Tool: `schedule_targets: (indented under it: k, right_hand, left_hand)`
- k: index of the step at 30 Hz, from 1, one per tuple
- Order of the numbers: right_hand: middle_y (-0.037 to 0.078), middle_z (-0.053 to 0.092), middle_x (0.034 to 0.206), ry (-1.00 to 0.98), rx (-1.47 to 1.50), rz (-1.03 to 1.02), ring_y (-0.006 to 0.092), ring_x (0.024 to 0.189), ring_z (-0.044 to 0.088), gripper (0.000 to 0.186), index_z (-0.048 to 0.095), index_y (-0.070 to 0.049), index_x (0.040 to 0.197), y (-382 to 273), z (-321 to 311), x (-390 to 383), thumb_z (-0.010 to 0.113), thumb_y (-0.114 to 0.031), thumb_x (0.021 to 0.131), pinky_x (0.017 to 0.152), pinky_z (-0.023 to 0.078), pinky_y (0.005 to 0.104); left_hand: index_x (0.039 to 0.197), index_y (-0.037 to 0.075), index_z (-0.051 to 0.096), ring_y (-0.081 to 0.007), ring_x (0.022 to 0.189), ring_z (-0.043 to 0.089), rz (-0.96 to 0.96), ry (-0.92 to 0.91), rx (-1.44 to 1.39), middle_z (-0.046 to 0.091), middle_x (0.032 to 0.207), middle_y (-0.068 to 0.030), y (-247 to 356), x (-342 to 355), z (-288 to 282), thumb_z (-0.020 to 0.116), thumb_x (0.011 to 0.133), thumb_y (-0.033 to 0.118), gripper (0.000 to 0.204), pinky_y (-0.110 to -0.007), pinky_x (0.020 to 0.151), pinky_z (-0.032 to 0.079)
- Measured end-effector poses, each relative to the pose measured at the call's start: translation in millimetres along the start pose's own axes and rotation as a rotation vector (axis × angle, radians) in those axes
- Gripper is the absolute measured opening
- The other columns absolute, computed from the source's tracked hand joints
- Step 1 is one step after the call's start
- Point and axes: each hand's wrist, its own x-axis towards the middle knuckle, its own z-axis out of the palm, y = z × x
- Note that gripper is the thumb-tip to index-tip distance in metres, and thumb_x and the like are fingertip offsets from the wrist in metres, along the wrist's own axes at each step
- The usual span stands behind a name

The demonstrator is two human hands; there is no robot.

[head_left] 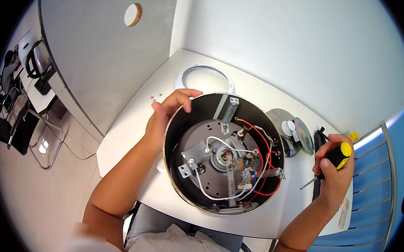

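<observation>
A round, dark-walled appliance housing (pixel 178 124) lies tilted toward me on the white table, its open side facing up. Inside are a grey metal disc (pixel 199 132), several metal brackets, white wires (pixel 216 198) and red wires (pixel 266 175). My left hand (pixel 166 112) is wrapped round the housing's left rim, fingers over the upper edge. In my right hand (pixel 332 171), off to the right, is a screwdriver (pixel 337 158) with a black and yellow handle. Its thin shaft points down and left, apart from the housing.
Behind the housing lies a white ring (pixel 207 68). Several small screws (pixel 157 97) are at the left. Round metal and white parts (pixel 286 126) and a black strip (pixel 319 141) sit at the right. Walls border the white table (pixel 134 118); a metal rack (pixel 386 181) stands beyond its right edge.
</observation>
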Motion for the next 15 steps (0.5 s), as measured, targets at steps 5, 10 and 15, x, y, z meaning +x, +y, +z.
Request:
schedule_targets:
  k: [5,10,15]
  right_hand:
    - [0.005,0.056,0.075,-0.002,-0.005,-0.003,0.0077,0.057,0.05,0.041,0.052,-0.003,0.107,1.4,3.8,-0.6,0.067,-0.011,0.07,0.049,0.043,0.0182]
    - [0.006,0.056,0.075,-0.005,-0.02,0.003,0.0077,0.056,0.049,0.042,0.052,-0.003,0.108,1.5,5.5,-0.6,0.067,-0.012,0.07,0.048,0.042,0.0183]
    - [0.006,0.055,0.075,-0.002,-0.027,-0.004,0.0076,0.056,0.049,0.043,0.052,-0.003,0.108,0.6,5.1,-0.9,0.067,-0.013,0.07,0.048,0.042,0.0183]
  left_hand:
    - [0.094,0.007,0.047,-0.0211,0.112,0.045,-0.004,-0.035,0.046,0.039,0.123,-0.0115,0.2,-0.5,-2.1,0.014,0.076,0.078,0.081,-0.036,0.097,0.036]
    - [0.093,0.007,0.048,-0.0213,0.112,0.046,-0.015,-0.036,0.008,0.039,0.122,-0.012,-2.2,-1.1,0.7,0.013,0.077,0.078,0.081,-0.035,0.096,0.037]
    - [0.094,0.007,0.049,-0.0219,0.113,0.045,-0.049,-0.049,0.024,0.039,0.123,-0.0126,-5.5,-0.5,-2.5,0.014,0.077,0.078,0.081,-0.036,0.096,0.036]
